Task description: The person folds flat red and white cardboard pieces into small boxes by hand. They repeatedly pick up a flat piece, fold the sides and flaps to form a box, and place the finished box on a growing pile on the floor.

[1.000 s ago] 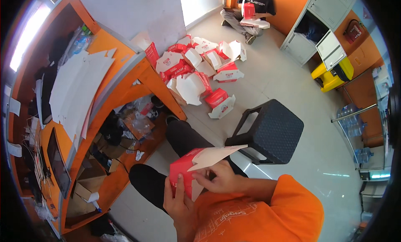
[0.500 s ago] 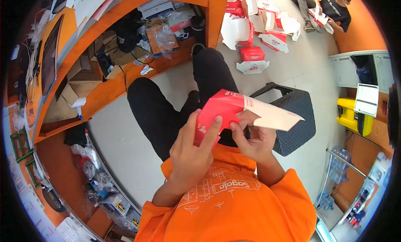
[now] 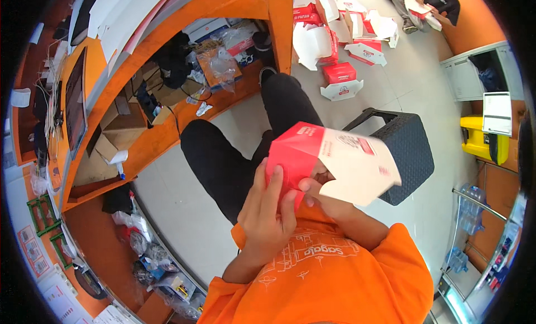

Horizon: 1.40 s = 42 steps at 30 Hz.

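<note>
A red and white cardboard food box (image 3: 296,149), partly folded, is held up above my lap. Its long white flap (image 3: 357,165) sticks out to the right. My left hand (image 3: 267,209) grips the red side, fingers laid along the panel. From the right, my right hand (image 3: 316,196) holds the lower edge, its thumb on the red card; the flap hides most of its fingers. Ahead on the floor stands a similar red box (image 3: 339,72) with a white flap spread out.
A pile of red and white boxes (image 3: 335,31) lies on the floor ahead. Beside my right leg stands a black woven basket (image 3: 416,156). A person (image 3: 430,11) sits at the far right. An orange desk (image 3: 223,89) with cluttered shelves is on the left; grey lockers (image 3: 463,81) are right.
The white flap has swung toward me and now shows its printed face. My right hand has slipped further behind it. My left hand still holds the red side.
</note>
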Tool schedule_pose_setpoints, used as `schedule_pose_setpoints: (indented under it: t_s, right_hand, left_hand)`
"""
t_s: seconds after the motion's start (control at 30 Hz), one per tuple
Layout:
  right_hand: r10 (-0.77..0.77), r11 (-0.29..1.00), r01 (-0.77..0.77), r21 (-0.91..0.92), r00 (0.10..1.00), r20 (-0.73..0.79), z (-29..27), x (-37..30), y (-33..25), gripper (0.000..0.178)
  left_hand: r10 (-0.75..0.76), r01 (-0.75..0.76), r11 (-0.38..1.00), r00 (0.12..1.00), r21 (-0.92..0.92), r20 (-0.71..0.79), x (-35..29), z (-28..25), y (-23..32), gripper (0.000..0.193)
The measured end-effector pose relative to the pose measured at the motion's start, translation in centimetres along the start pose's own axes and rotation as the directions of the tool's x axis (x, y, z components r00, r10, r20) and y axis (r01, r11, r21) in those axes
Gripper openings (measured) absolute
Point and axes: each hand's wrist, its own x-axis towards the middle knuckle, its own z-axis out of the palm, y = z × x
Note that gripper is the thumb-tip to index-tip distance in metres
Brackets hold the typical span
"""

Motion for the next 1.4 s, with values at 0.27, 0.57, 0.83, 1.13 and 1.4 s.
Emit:
schedule_pose_setpoints:
  t_s: [0.27,0.57,0.83,1.13,1.4]
  right_hand:
    - [-0.602,0.789,0.602,-0.126,0.798,0.042,-2.4,-0.1,-3.2,0.032]
    - [-0.875,0.226,0.497,-0.838,0.482,0.050,-10.2,21.1,-6.5,0.026]
    - [-0.311,0.279,-0.233,-0.932,0.896,-0.317,-23.8,29.4,13.8,0.043]
    - [0.335,0.558,-0.578,-0.596,0.813,-0.475,-28.8,13.7,30.6,0.046]
    - [-0.005,0.516,-0.436,-0.737,0.859,-0.512,-30.5,12.9,27.7,0.034]
  left_hand:
    - [0.261,-0.249,0.960,0.962,-0.129,0.078,3.0,-0.7,1.0,0.029]
    - [0.425,-0.253,0.826,0.867,0.503,-0.261,18.1,-7.9,-4.5,0.031]
    - [0.293,-0.253,0.755,0.956,0.605,0.034,23.8,-9.9,-10.6,0.031]
    - [0.309,-0.174,0.621,0.951,0.765,-0.034,26.5,-11.9,-10.2,0.019]
    - [0.318,-0.133,0.829,0.911,0.544,-0.263,30.7,-17.1,-8.0,0.013]
